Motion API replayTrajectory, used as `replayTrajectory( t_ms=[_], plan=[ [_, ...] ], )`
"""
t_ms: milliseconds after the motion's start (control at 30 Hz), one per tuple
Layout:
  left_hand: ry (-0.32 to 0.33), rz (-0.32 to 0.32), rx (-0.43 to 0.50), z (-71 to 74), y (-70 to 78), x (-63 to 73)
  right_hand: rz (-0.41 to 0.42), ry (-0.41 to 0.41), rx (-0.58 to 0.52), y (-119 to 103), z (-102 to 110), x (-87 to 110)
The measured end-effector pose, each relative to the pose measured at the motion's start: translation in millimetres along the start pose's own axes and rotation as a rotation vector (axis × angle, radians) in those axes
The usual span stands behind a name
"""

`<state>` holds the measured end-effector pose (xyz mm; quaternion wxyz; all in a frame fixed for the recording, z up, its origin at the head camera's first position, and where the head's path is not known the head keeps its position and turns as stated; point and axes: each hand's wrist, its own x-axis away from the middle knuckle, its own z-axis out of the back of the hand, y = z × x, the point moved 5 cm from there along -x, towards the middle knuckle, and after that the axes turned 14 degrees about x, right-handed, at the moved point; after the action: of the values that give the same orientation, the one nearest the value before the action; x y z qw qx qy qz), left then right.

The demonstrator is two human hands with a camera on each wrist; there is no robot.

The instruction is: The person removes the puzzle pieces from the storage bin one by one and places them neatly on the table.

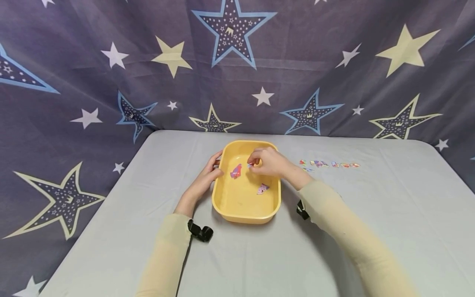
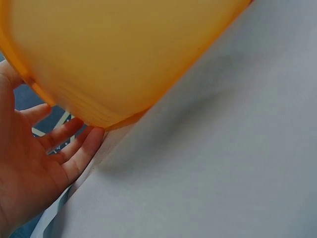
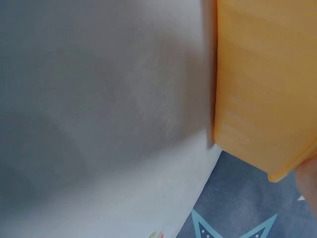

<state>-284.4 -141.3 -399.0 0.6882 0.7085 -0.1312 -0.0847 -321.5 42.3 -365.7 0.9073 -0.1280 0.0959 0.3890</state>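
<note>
The right hand point(image 1: 270, 162) pinches a small piece point(image 1: 250, 165) over the yellow basin point(image 1: 241, 202), where 2 flat pieces point(image 1: 236, 171) lie, while the left hand point(image 1: 203, 181), fingers spread against the basin's outer side, seemingly keeps it from sliding

No letters, numbers or brand names are showing legibly in any view. The signs that are showing clearly are small crowns point(image 1: 229, 31) — they are sitting near the middle of large outlined stars point(image 1: 311, 110) on the dark cloth point(image 1: 285, 62). Blue borders are framing some of these stars, and pale yellow borders are framing others. The printed pieces point(image 1: 236, 171), in the yellow tub point(image 1: 241, 202) and on the table point(image 1: 237, 260), are bearing coloured markings — too small for reading.
</note>
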Motion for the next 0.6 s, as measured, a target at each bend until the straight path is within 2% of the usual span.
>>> replayTrajectory(
  t_ms=[200, 433, 600],
  plan=[
    [0.000, -0.008, -0.014, 1.3, 0.6, -1.5, 0.001, 0.031, 0.003, 3.1, 6.8, 5.3],
    [0.018, -0.009, -0.008, 11.0, -21.1, -14.7, -0.006, 0.020, 0.027, 4.9, 13.1, 11.5],
    [0.028, -0.038, -0.008, 11.7, -24.1, -15.0, 0.010, 0.046, 0.031, 5.6, 20.6, 16.5]
  ],
)
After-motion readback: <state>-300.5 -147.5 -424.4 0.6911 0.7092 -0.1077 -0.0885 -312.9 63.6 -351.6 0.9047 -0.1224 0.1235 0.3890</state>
